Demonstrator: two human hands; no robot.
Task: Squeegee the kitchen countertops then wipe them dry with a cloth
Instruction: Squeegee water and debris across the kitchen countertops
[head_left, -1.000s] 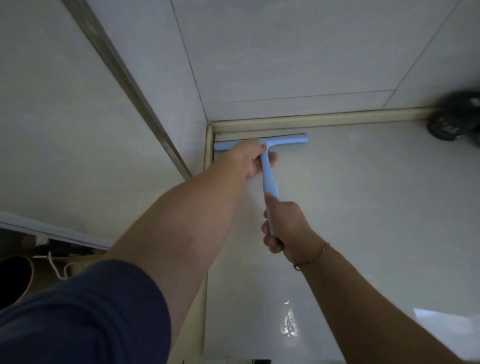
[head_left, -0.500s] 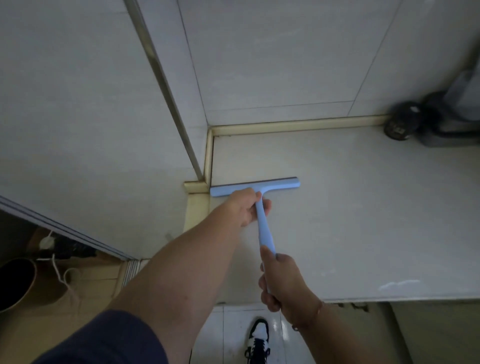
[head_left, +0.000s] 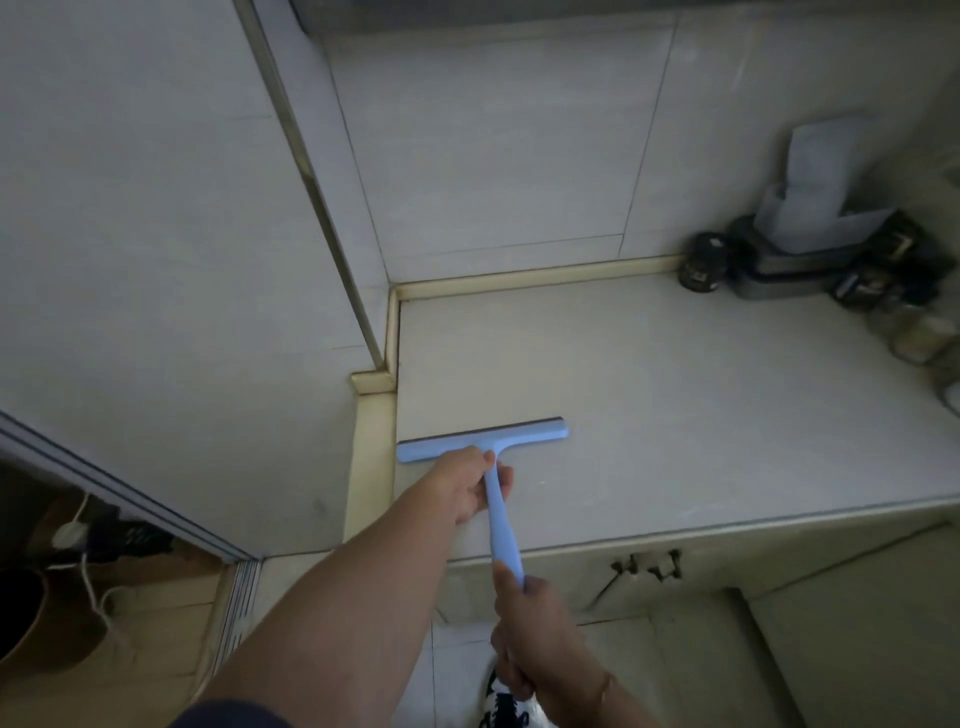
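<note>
**Both hands on the squeegee, blade near the counter's front-left**

Gripping high on the handle, just under the blade, the left hand (head_left: 470, 483) has its fingers curled round the neck of the blue squeegee (head_left: 491, 457); that placement looks meant to press the blade flat onto the countertop (head_left: 675, 415). The blade lies crosswise, its left end level with the counter's left border, beside the cream trim strip (head_left: 370, 467) that runs along the wall, probably so that no strip along the edge goes unswept.

Moving right, the handle slopes back past the counter's front lip to the right hand (head_left: 535, 639), which is closed round its lower end, out over the floor. From there it seems to supply the pull, while the left hand supplies the weight.

Farther right, at the back of the counter against the tiled wall (head_left: 493, 156), stand a dark jar (head_left: 701, 267) and a dark tray (head_left: 810, 270) with blurred containers, well apart from the blade.

By my reading, this is a squeegee stroke drawn toward the front edge; no cloth is visible, so the drying step is not yet begun.
</note>
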